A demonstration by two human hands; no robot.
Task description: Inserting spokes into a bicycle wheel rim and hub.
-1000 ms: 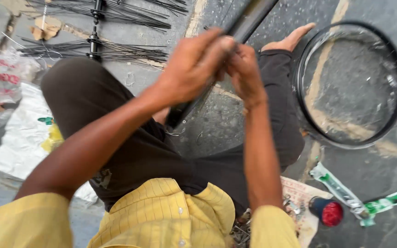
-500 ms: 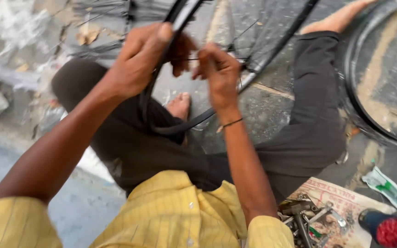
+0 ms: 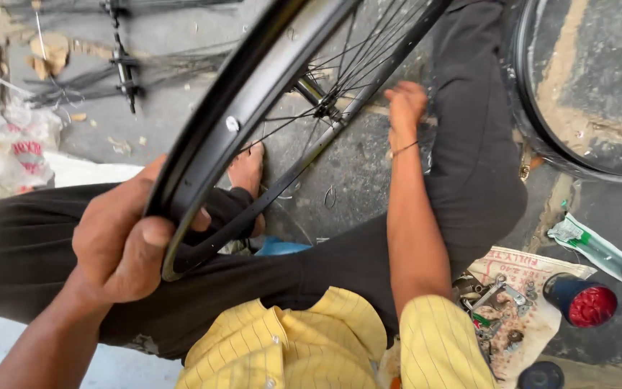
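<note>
Your left hand (image 3: 127, 248) clamps the black wheel rim (image 3: 242, 119) at lower left, steadying it across your lap; your right hand (image 3: 406, 108), fingers curled, works at the spokes (image 3: 358, 65) near centre, grip unclear. Half a second ago both hands met high; now they've spread apart and the rim fills the frame.

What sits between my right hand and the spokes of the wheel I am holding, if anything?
Nothing visible does. The right hand is already at the spokes beside the far rim, fingers touching or nearly so. The left hand grips the near side of the black wheel rim.
</note>
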